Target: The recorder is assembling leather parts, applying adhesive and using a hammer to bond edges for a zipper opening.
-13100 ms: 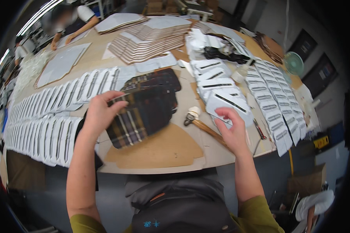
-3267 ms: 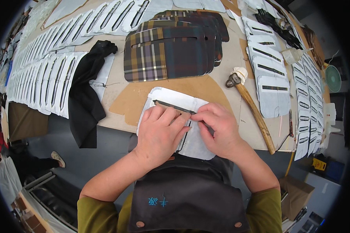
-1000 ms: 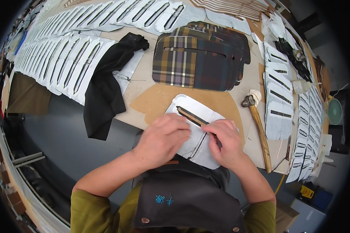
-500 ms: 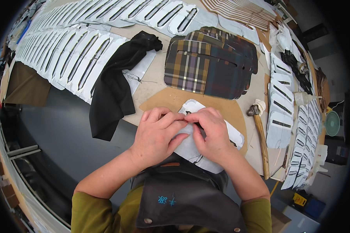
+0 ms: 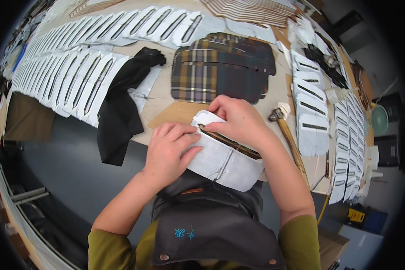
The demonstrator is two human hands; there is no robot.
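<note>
A white-backed fabric panel (image 5: 225,168) lies at the table's near edge, partly overhanging it toward my apron. A long slanting slit (image 5: 236,146) in it shows dark plaid cloth, and loose dark threads sit below. My left hand (image 5: 168,150) pinches the panel at the slit's left end, thumb and fingers nearly together. Over the upper edge, my right hand (image 5: 243,119) grips the white strip above the slit between thumb and fingers. Beneath is a brown board (image 5: 173,114). Just beyond lies a stack of plaid panels (image 5: 195,76) with slits.
A black cloth (image 5: 119,117) drapes over the table edge on the left. Rows of white slit pieces (image 5: 72,85) cover the far left. To the right lie a wooden-handled hammer (image 5: 292,144), more white pieces (image 5: 312,117) and a clear bottle (image 5: 336,95).
My right hand has moved up from the slit to the panel's upper edge, uncovering the slit and plaid. My left hand stays by the slit's left end. The whole view has shifted slightly.
</note>
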